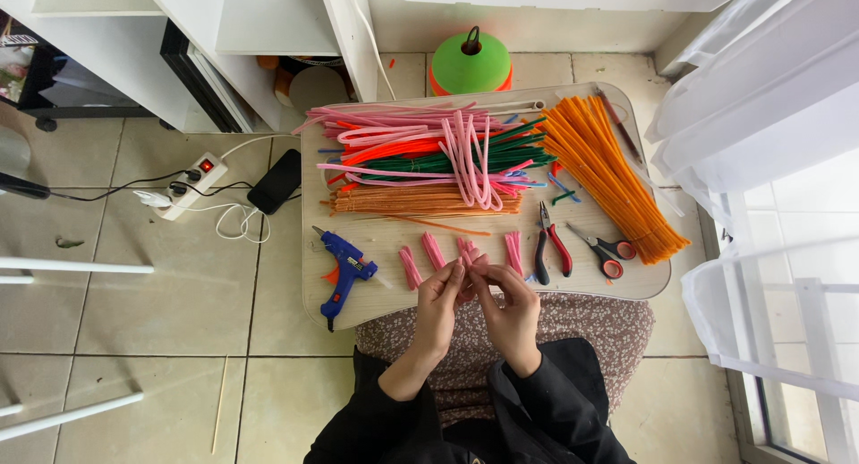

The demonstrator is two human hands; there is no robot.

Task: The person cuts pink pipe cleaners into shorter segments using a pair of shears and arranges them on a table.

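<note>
My left hand (440, 301) and my right hand (510, 305) meet over the near edge of a small wooden lap table (394, 240). Both pinch a short pink pipe cleaner piece (469, 265) between their fingertips. Just beyond the hands lie folded pink pipe cleaner bundles (435, 249) in a row. Farther back lie heaps of long pink pipe cleaners (420, 128), green ones (501, 146) and orange ones (425, 202), and a big orange sheaf (608, 173) at the right.
A blue glue gun (344, 272) rests at the table's left. Red-handled pliers (553, 245) and scissors (607, 252) lie at its right. A power strip (192, 182) and a black phone (275, 181) sit on the tiled floor. A green cone (471, 63) stands behind the table.
</note>
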